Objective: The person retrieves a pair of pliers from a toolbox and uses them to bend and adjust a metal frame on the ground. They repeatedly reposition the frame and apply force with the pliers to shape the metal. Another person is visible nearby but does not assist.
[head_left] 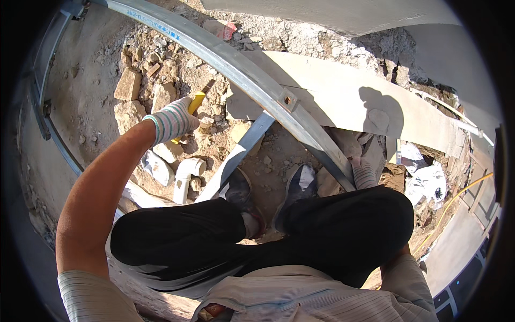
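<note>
My left hand [174,121], in a striped knit glove, is closed round the yellow handle of a hand tool [197,102]. A rusty brown metal end sticks out above the fist; the tool's exact kind is unclear. A long galvanized steel beam [236,67] runs from the upper left down to my right knee, with a square hole and a nut-like piece [288,100] in it. Against its near end is my right hand [364,174], also gloved, gripping the beam's edge, its fingers partly hidden. A shorter steel bar [241,153] meets the beam from below.
Broken stones [127,84] and rubble lie left of the beam. A white plastic pipe elbow [187,174] is near my left shoe [238,188]. Beyond the beam lies a pale board [322,86]. White sacking [426,180] and a yellow cable [456,196] are at right.
</note>
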The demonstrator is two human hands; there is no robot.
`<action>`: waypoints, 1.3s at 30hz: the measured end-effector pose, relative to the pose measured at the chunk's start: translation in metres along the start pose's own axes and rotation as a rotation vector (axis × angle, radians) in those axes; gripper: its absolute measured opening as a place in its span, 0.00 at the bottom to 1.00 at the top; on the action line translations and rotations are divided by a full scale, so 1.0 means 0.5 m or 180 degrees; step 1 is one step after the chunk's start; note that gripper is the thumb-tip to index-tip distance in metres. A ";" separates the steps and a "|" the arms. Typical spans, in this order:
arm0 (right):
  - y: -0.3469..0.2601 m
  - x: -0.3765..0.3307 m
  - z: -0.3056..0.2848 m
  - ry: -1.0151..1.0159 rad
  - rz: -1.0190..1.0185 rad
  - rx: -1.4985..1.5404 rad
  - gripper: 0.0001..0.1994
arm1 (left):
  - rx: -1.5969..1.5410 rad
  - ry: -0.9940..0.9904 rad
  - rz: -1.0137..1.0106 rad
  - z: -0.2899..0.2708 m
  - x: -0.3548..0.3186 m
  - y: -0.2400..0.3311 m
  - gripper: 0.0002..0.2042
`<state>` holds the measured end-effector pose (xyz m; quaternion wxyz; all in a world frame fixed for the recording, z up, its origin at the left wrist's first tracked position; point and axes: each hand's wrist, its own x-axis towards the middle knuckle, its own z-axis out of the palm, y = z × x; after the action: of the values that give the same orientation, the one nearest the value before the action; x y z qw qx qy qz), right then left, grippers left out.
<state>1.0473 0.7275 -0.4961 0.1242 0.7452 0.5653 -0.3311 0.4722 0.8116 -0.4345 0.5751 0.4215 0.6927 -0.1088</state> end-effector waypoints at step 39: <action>-0.514 0.204 -0.107 -0.0989 -0.2319 0.0125 0.15 | -0.0499 0.1537 0.0262 0.027 -0.360 0.145 0.18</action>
<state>0.8429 0.9197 -0.4720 0.0683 0.4391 0.7608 -0.4731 0.5299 0.7654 -0.2545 0.4278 0.4173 0.7985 0.0725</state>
